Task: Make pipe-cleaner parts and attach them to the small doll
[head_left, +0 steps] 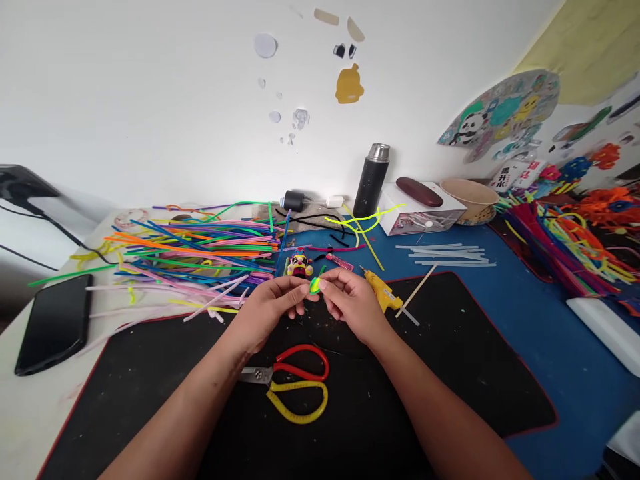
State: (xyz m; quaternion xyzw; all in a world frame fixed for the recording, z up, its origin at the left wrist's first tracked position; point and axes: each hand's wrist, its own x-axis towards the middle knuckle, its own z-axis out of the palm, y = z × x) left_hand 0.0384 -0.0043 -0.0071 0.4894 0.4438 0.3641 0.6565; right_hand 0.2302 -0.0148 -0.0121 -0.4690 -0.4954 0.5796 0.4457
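Observation:
Between my two hands, over the black mat [380, 413], is a small bright green and yellow piece [315, 286] that looks like bent pipe cleaner. My left hand [277, 300] pinches its left side with thumb and fingertips. On its right side, the thumb and fingers of my right hand [350, 297] are closed on it too. Just behind my hands stands a small colourful figure [299, 264] with a red and yellow body. Scissors [295, 383] with one red and one yellow handle lie on the mat, nearer to me; my left forearm partly hides the blades.
Many coloured pipe cleaners [200, 247] are heaped at the left, near a black phone [55, 323]. A yellow glue gun [383, 290] lies beside my right hand, glue sticks [445, 255] behind it. A black thermos [371, 180] and white box [420, 207] stand by the wall.

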